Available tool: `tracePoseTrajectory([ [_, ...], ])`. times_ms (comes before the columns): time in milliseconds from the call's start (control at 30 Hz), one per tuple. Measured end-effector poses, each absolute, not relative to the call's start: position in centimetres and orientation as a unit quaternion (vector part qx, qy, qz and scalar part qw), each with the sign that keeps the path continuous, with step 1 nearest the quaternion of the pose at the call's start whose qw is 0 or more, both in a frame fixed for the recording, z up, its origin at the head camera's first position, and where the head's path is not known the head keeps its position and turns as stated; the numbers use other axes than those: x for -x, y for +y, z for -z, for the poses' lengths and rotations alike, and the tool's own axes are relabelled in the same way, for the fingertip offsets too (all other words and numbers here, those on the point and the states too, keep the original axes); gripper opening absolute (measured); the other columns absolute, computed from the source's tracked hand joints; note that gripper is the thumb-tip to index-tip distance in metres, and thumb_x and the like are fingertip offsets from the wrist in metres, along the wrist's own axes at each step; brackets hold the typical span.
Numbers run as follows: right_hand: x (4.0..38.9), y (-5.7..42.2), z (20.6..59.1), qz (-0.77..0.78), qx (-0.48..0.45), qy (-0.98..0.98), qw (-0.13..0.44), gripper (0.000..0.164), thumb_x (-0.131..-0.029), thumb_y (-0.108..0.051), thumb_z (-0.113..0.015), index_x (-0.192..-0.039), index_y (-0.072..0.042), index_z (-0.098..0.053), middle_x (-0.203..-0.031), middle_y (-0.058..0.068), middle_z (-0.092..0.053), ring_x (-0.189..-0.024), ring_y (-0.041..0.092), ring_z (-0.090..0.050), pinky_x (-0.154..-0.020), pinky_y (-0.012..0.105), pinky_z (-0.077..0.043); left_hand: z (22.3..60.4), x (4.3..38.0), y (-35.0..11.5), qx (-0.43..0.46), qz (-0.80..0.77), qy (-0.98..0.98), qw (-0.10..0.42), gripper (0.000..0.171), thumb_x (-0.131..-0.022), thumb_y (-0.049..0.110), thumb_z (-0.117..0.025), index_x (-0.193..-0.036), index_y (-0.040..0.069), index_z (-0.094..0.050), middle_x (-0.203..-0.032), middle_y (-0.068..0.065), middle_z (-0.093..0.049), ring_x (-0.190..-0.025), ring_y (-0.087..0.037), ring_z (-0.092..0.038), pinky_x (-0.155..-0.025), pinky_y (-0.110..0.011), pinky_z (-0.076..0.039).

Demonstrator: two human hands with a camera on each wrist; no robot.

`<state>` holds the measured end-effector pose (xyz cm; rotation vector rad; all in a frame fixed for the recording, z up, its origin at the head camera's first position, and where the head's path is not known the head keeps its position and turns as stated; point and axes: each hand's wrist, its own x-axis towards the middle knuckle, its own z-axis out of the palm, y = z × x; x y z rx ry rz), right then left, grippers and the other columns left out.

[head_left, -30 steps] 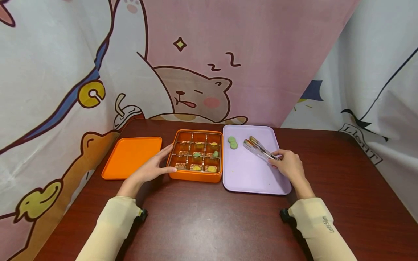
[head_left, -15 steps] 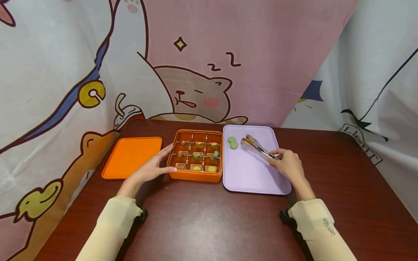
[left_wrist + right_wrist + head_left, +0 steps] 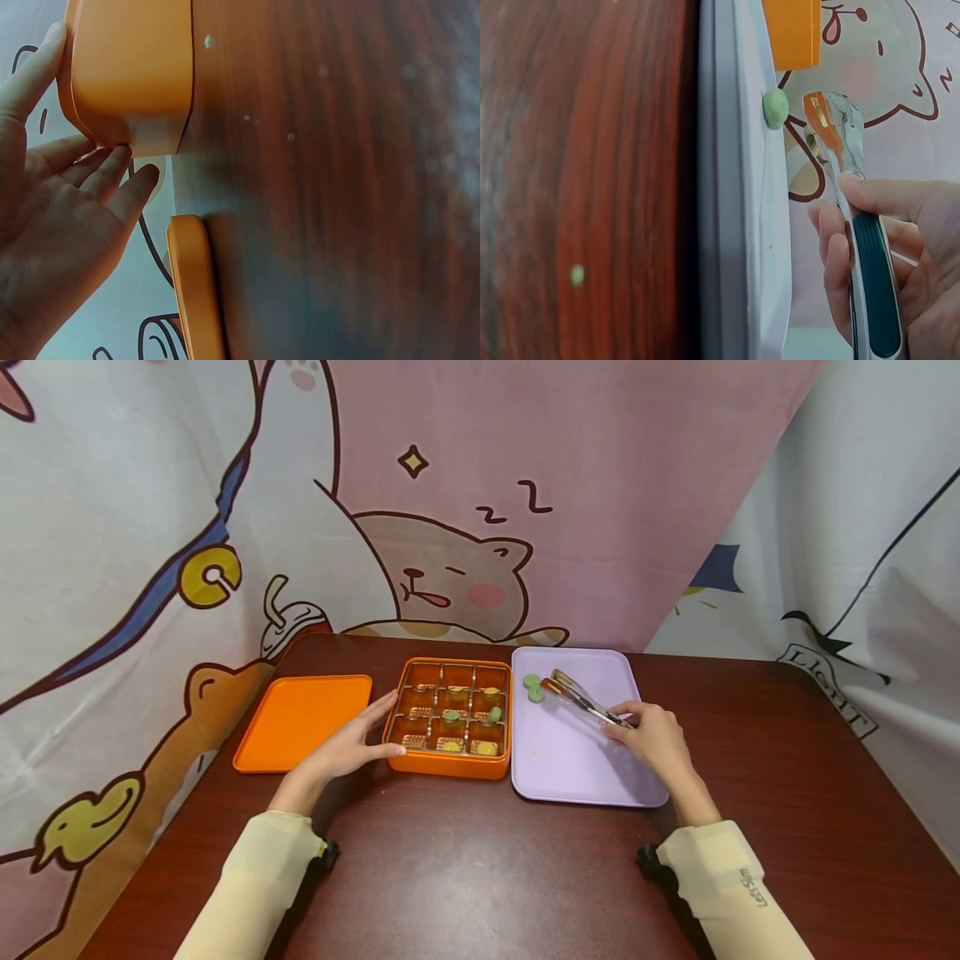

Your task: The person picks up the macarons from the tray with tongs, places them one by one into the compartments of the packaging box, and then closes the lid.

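Note:
My right hand [image 3: 654,739] grips a pair of metal tongs [image 3: 581,698] over the lilac tray [image 3: 577,772]. The tongs' tips hang close to two small round green pieces [image 3: 535,694] at the tray's left; whether they touch cannot be told. In the right wrist view thumb and fingers wrap the tongs' green-inlaid handle [image 3: 876,289]. My left hand [image 3: 348,747] rests against the left side of an orange box [image 3: 450,766], fingers fairly straight, thumb at its front corner. A clear divided insert [image 3: 431,729] in the box holds several yellow and green pieces.
Left of the box lies a flat orange lid [image 3: 300,718], partly behind the left hand. Everything stands on a dark wood table [image 3: 465,868]. A cartoon-printed cloth [image 3: 615,510] hangs behind and at the sides.
My right hand has moved slightly left, bringing the tongs' tips from the tray's middle to beside the green pieces. My left hand and the box have stayed still.

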<state>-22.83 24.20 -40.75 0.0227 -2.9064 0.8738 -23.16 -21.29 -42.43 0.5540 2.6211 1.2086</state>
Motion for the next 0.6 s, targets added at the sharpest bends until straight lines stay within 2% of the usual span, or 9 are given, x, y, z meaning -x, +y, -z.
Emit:
tracePoseTrajectory([
  [267,22.6,22.9,40.4,-0.3,-0.038,-0.951,0.062,0.025,-0.086,-0.021,-0.076,-0.107,-0.008,-0.075,-0.068,0.004,-0.072,-0.058,0.013,-0.05,-0.054,0.03,-0.034,42.4,23.1,-21.3,-0.187,-0.412,0.886,0.101,0.092,-0.091,0.023,-0.073,-0.161,0.008,-0.015,-0.169,-0.015,-0.009,-0.154,-0.041,-0.011,-0.12,-0.066,-0.014],
  [600,22.6,21.1,40.1,-0.313,-0.055,-0.946,0.057,0.022,-0.086,-0.023,-0.076,-0.106,-0.012,-0.075,-0.068,0.001,-0.072,-0.059,0.012,-0.05,-0.055,0.03,-0.035,42.3,23.1,-21.2,-0.187,-0.412,0.887,0.097,0.092,-0.09,0.022,-0.073,-0.161,0.007,-0.016,-0.168,-0.016,-0.01,-0.154,-0.041,-0.011,-0.12,-0.066,-0.014],
])
